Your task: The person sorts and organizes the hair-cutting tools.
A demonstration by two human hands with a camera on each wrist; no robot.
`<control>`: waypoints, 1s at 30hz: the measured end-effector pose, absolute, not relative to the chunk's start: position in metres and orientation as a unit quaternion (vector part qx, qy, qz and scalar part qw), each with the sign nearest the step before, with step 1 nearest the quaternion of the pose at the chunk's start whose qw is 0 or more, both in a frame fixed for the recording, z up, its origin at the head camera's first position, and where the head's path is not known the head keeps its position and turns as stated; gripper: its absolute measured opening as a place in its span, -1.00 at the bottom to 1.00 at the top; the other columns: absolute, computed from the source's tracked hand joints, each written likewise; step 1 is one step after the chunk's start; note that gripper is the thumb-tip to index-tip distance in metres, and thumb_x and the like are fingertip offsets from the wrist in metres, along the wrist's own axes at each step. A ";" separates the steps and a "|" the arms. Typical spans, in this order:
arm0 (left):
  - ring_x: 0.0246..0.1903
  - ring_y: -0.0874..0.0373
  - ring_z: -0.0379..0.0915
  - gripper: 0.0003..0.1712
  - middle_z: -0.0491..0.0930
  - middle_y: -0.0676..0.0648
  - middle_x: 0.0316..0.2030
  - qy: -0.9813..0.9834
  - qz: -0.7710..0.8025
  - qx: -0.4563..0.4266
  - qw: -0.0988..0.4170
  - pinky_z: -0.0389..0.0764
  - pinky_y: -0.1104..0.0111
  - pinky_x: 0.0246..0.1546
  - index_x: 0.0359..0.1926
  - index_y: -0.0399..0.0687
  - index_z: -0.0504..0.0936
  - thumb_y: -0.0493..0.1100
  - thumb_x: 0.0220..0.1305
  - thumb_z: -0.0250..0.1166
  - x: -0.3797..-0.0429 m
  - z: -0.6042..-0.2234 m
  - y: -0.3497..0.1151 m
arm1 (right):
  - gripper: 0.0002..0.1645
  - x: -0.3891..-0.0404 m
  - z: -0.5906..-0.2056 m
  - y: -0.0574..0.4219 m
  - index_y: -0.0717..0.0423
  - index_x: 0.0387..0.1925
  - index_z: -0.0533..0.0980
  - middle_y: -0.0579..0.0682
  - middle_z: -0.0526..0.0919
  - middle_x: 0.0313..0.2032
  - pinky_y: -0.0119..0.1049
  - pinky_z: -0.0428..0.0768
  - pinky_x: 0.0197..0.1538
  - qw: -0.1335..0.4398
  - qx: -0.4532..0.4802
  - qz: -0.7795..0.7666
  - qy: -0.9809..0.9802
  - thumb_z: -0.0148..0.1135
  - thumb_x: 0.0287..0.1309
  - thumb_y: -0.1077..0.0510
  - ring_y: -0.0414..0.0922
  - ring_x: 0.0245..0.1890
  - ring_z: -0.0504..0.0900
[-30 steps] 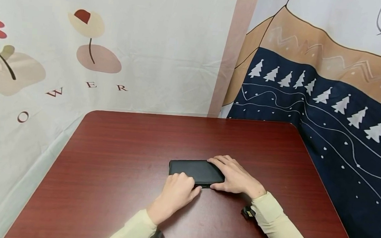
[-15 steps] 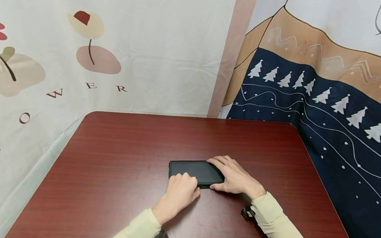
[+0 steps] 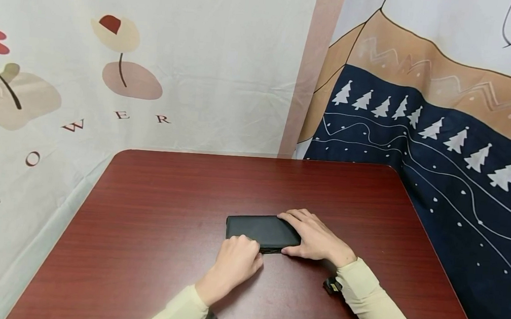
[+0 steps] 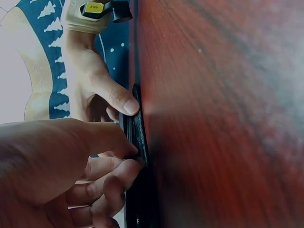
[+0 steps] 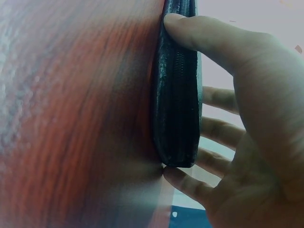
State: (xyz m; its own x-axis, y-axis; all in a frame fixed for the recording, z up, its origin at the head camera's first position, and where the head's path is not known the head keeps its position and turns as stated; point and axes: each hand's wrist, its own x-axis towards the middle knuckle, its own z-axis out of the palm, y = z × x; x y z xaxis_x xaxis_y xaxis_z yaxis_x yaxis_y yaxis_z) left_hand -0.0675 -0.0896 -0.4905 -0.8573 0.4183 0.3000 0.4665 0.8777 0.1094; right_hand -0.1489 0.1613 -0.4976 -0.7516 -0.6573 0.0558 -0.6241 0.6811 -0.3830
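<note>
A black zip-around wallet (image 3: 263, 229) lies flat on the table in the head view. Its zipper (image 5: 179, 61) runs along the near side, toward the person. My left hand (image 3: 237, 259) is at that near edge; in the left wrist view its thumb and curled index finger pinch a small dark bit, seemingly the zipper pull (image 4: 135, 155), mostly hidden by the fingertips. With my right hand (image 3: 317, 237) I hold the wallet's right end, thumb on the near edge over the zipper and fingers spread across the top and far side.
The wallet stands near the middle of a reddish-brown wooden table (image 3: 169, 188). Behind it hangs a pale curtain (image 3: 225, 78) with flower prints, and a navy and tan curtain (image 3: 373, 133) is at the right. A small black camera (image 3: 332, 285) is strapped at the right wrist.
My left hand slid a little right along the wallet's near edge, then back left, uncovering more of that edge. My right hand and the wallet have stayed in place.
</note>
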 end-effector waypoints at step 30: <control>-0.65 0.27 0.08 -0.46 0.29 0.19 -0.74 -0.968 -0.139 -0.176 0.114 0.19 0.41 -0.71 -0.77 0.15 0.41 -0.26 0.11 0.57 -0.061 -0.488 -0.150 | 0.08 -0.148 -0.498 0.163 -0.04 0.61 0.48 0.03 0.61 0.49 0.21 0.57 0.50 0.046 -0.350 -0.194 0.915 0.74 0.12 -0.17 0.08 0.48 0.56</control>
